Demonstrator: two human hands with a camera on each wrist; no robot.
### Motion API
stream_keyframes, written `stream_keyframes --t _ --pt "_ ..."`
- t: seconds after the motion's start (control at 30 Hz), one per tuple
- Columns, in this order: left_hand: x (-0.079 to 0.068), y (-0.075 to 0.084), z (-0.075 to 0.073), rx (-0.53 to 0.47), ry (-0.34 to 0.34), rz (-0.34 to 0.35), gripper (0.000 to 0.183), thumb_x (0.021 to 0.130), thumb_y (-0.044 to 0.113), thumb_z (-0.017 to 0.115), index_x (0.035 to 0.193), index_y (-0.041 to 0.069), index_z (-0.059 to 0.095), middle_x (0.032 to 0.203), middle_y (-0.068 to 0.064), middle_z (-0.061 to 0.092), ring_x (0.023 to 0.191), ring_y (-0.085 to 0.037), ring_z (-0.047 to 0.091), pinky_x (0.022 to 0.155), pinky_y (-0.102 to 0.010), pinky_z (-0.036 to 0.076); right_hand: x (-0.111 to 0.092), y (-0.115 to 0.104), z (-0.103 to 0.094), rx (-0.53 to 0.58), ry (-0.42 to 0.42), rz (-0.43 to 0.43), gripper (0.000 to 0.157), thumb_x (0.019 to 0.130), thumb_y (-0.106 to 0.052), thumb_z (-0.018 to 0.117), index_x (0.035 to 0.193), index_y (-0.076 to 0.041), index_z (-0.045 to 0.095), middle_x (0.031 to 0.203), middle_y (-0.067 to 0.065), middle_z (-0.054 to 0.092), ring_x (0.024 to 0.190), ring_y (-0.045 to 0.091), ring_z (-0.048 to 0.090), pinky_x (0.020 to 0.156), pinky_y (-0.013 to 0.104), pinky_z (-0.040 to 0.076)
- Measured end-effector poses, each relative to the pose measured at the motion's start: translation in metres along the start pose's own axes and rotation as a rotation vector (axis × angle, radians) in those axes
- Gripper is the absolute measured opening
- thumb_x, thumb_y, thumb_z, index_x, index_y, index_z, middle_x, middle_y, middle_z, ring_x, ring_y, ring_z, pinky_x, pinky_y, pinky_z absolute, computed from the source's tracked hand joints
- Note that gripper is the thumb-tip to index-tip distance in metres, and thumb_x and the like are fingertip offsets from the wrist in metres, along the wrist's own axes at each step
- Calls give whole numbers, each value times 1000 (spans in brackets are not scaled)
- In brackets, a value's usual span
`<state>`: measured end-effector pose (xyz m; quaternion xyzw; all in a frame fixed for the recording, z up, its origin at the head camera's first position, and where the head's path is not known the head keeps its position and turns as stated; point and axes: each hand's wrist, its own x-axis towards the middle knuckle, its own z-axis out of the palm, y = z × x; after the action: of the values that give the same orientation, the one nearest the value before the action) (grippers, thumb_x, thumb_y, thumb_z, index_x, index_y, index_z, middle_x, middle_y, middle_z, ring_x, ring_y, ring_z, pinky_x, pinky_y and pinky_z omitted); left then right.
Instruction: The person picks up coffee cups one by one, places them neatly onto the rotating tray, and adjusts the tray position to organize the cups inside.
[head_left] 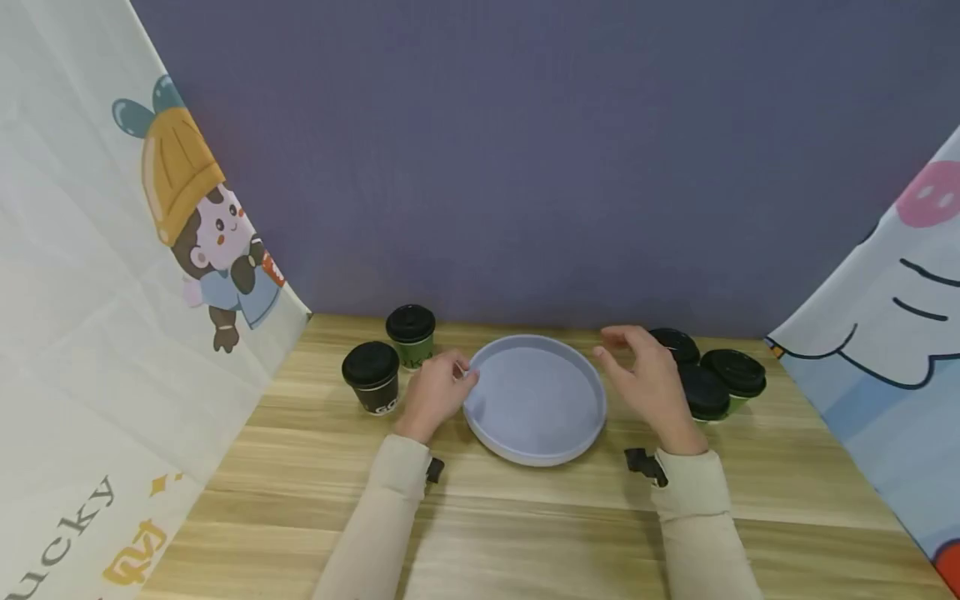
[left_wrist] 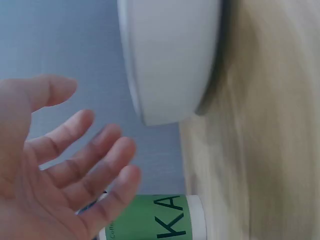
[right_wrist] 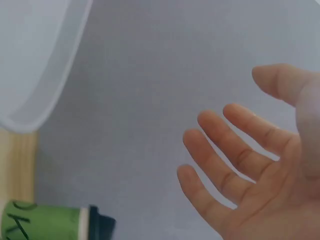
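Note:
A round, pale lavender tray [head_left: 536, 400] with a raised rim sits on the wooden table, between both hands. My left hand [head_left: 437, 390] is at the tray's left side; the left wrist view shows its fingers loosely bent, apart from the tray's side wall [left_wrist: 170, 60]. On the other side, my right hand [head_left: 647, 379] hovers off the tray's rim [right_wrist: 55, 75], fingers spread and holding nothing. Near the left hand stand a black lidded cup [head_left: 372, 379] and a green lidded cup [head_left: 412, 335]. Just beyond the right hand are several black-lidded cups, one of them green [head_left: 735, 375].
The wooden table [head_left: 517, 533] meets a dark grey-blue backdrop [head_left: 540, 167] behind the tray. A white cloth [head_left: 90, 275] with a cartoon figure hangs on the left. Another printed cloth [head_left: 885, 350] hangs on the right.

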<state>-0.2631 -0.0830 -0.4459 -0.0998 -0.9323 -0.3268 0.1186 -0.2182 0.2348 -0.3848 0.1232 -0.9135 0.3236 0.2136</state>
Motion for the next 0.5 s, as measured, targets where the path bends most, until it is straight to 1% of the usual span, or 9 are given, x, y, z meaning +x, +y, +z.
stream_keyframes --t 0.1,0.23,0.27,0.37,0.5 --pt "2 -4 5 -2 -32 -35 20 95 36 70 99 16 71 88 -1 71 78 -17 66 71 -37 52 2 3 -14 9 3 -10 40 103 -33 64 133 -7 63 124 14 66 112 34 62 91 57 49" --pt "5 -8 9 12 -76 -88 21 95 38 70 94 17 68 85 1 70 77 -16 64 72 -36 51 4 8 -32 23 21 -19 38 103 -29 63 133 -5 63 121 16 67 111 36 62 93 59 46" --pt "5 -8 9 19 -92 -95 21 95 38 70 93 17 68 84 1 69 76 -16 63 72 -36 51 5 11 -36 25 31 -19 38 103 -28 64 132 -5 63 121 17 67 111 37 62 95 60 46" --pt "7 -7 10 36 -137 -102 22 96 38 69 89 17 67 84 1 67 75 -17 60 70 -35 49 7 19 -47 10 62 -13 37 102 -27 64 131 -3 63 119 18 67 111 39 63 94 61 45" --pt "9 -6 11 20 -180 -118 25 98 35 68 83 15 63 80 -1 61 71 -17 56 64 -32 44 11 31 -61 -8 64 16 41 104 -30 61 134 -2 61 123 22 65 114 43 60 94 62 44"
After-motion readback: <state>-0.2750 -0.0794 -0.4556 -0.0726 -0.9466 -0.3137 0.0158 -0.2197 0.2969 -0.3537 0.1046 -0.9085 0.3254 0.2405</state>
